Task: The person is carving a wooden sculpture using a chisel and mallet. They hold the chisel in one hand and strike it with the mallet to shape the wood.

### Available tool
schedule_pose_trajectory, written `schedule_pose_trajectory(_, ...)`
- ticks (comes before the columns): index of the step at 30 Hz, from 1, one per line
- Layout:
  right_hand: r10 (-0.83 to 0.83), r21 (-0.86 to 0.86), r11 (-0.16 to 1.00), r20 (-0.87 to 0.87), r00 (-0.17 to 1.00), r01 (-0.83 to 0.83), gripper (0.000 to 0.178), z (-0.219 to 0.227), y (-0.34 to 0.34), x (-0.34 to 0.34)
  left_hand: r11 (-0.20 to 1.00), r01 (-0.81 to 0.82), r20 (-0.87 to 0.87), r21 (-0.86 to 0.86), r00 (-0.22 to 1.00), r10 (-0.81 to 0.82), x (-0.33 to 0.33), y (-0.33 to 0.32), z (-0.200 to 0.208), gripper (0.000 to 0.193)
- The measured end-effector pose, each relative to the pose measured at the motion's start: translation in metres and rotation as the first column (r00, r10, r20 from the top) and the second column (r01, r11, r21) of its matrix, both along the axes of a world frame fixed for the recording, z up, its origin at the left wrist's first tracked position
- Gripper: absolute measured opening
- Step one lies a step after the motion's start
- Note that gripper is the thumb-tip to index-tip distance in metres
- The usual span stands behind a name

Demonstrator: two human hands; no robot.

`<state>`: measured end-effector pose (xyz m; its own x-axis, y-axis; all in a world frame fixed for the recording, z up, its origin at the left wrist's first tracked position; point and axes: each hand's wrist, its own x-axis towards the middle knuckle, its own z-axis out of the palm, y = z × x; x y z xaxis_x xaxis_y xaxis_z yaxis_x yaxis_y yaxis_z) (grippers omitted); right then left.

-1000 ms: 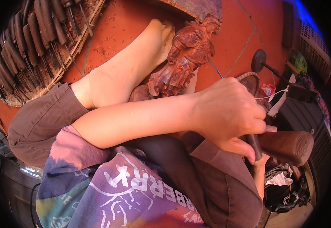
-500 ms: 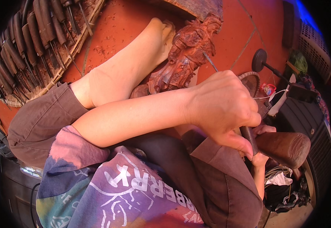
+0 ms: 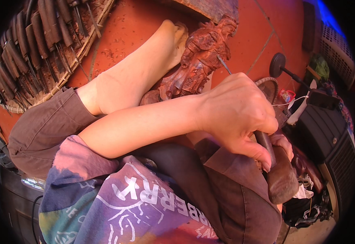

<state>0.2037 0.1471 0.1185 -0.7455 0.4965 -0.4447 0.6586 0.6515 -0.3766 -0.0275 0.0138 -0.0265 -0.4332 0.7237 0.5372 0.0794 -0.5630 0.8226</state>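
Observation:
My left hand [image 3: 240,116] is wrapped round a chisel [image 3: 265,147]. The dark handle end sticks out below the fist, and the thin steel blade reaches up to a carved reddish-brown wooden figure [image 3: 204,57]. My right hand [image 3: 283,145], partly hidden behind the left fist, grips a wooden mallet [image 3: 282,185]. The mallet's rounded body lies right beside the chisel handle's end; whether they touch I cannot tell. The figure leans at a slant, with my bare foot [image 3: 167,44] pressed along its left side.
A round woven basket tray [image 3: 79,55] at the upper left holds several wooden-handled carving tools [image 3: 33,40]. A wood block [image 3: 210,8] is behind the figure. On the right are a black stand with a round base [image 3: 278,64], a dark ridged case [image 3: 322,130] and a pale perforated crate [image 3: 338,53]. Wood chips litter the red floor.
The mallet has swung left and downward, bringing its body close to the chisel handle, and my right hand has turned with it. My left hand, the chisel and the figure stay nearly in place.

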Motion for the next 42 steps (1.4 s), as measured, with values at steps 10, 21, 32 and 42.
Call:
schedule_pose_trajectory(10,-0.016,0.185,0.983,0.180,0.984,-0.018,0.037,0.021,-0.004,-0.017,0.989,-0.147,0.077,0.000,0.986,0.147,0.002,0.009,0.005,0.054)
schedule_pose_trajectory(21,0.033,0.139,0.990,-0.067,0.997,-0.023,0.042,0.018,0.009,-0.018,0.918,-0.385,0.161,-0.094,0.904,0.395,0.008,0.024,0.012,0.051)
schedule_pose_trajectory(32,-0.083,0.143,0.985,-0.102,0.991,0.097,0.037,0.029,0.007,-0.053,0.771,-0.621,0.340,-0.141,0.701,0.627,0.002,0.047,0.019,0.051)
schedule_pose_trajectory(42,0.013,0.212,0.977,-0.002,1.000,-0.012,0.056,0.033,0.035,0.023,0.922,-0.347,0.142,-0.170,0.918,0.371,0.022,-0.002,0.048,0.042)
